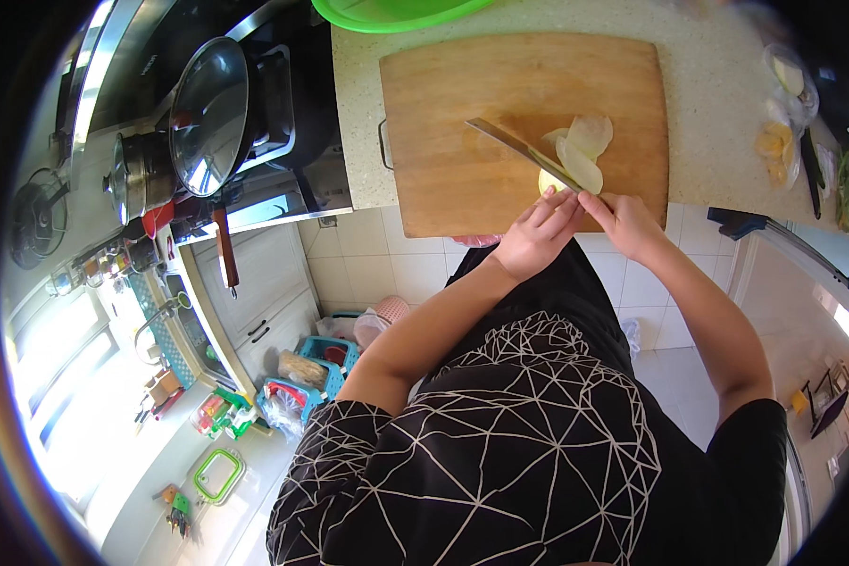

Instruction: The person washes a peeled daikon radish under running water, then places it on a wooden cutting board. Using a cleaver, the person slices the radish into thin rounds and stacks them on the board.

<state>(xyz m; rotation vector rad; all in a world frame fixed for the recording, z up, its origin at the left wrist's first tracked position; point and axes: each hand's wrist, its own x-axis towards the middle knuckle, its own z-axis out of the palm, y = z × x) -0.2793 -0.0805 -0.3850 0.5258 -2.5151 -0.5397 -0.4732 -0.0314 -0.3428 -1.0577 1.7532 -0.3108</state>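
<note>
My right hand (633, 225) grips the handle end of a kitchen knife (513, 143), whose blade points away to the upper left. Fingers of my left hand (541, 230) press a pale peeled vegetable (548, 182) onto a wooden cutting board (453, 134). The blade stands against this piece and hides part of it. Several thin, pale vegetable slices (581, 157) lie overlapping just beyond the blade. The exact kind of vegetable is unclear.
A green basin (403, 15) sits past the board. On the left are a gas stove (304, 141), a glass-lidded pan (212, 117) with its wooden handle (224, 247) jutting out, and a steel pot (141, 173). Bagged food (778, 152) lies on the right counter.
</note>
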